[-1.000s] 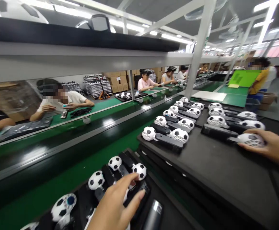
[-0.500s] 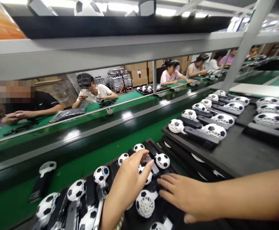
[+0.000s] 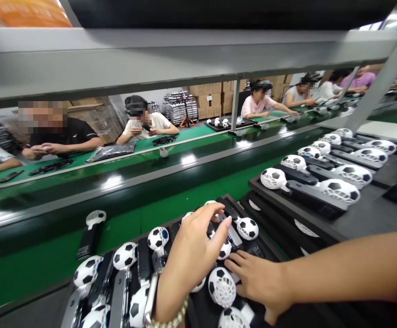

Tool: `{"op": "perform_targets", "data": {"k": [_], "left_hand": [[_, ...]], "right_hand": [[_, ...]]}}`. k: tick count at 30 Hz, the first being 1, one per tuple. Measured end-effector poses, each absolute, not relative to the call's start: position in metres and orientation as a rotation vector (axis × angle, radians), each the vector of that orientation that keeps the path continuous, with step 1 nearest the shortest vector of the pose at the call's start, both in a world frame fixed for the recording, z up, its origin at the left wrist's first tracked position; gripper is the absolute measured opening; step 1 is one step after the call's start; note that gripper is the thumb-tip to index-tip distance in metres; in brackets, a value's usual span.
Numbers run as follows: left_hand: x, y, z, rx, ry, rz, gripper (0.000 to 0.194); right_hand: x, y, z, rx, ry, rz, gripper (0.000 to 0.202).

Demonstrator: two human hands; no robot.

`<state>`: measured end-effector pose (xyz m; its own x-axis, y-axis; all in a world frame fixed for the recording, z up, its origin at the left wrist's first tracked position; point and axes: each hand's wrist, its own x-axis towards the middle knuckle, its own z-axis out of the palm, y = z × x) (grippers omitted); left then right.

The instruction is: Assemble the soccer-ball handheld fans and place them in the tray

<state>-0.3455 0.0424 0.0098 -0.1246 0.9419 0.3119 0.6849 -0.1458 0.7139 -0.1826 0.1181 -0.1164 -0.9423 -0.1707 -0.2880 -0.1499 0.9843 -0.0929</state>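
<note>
Several handheld fans with black-and-white football-patterned heads and dark handles lie in rows on a black tray (image 3: 201,314) before me. My left hand (image 3: 201,241) is over the middle of the tray, its thumb and curved fingers apart with nothing seen between them. Beyond its fingertips lies a fan with a ball head (image 3: 247,228). My right hand (image 3: 258,278) reaches in from the right, fingers spread and pointing down among the fans, next to a fan head with a white grille (image 3: 222,287). Whether its fingertips touch a fan is hard to tell.
To the right, a stack of black trays (image 3: 307,214) bears more football fans. One fan (image 3: 91,234) lies alone on the green surface at left. A conveyor belt (image 3: 150,182) runs across, with several co-workers (image 3: 147,123) seated beyond. A grey shelf beam (image 3: 150,64) spans above.
My view has turned left and down, so the scene sits further right. My right hand has moved in closer to my left, its fingers now angled lower among the fans.
</note>
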Motion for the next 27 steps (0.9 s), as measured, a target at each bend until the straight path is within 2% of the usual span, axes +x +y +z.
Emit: {"op": "perform_targets", "data": {"k": [2,4,11,15,17,19,23,27], "left_hand": [[-0.348,0.039,0.012,1.794,1.801,1.216,0.023],[-0.350,0.038,0.014,1.697,1.756,1.318,0.024],[-0.334,0.076,-0.002,0.966,1.211,1.891,0.030],[-0.306,0.095,-0.019,0.553,0.700,1.355,0.055],[-0.295,0.095,-0.022,0.438,0.555,1.210,0.059],[-0.289,0.092,-0.023,0.447,0.582,1.245,0.050],[-0.288,0.084,-0.021,0.598,0.761,1.249,0.050],[-0.287,0.081,-0.020,0.737,0.851,1.298,0.048]], "right_hand": [[-0.182,0.120,-0.109,-0.232,2.795,-0.148,0.064],[-0.177,0.124,-0.092,-0.155,2.769,-0.333,0.060],[-0.144,0.154,-0.001,0.310,2.626,-1.730,0.046],[-0.143,0.165,0.017,0.731,2.230,-2.402,0.060],[-0.146,0.165,0.022,0.981,2.123,-2.491,0.065],[-0.149,0.164,0.028,1.114,2.059,-2.531,0.067],[-0.148,0.166,0.030,1.132,1.944,-2.622,0.068],[-0.143,0.173,0.017,1.228,2.018,-2.569,0.065]]}}
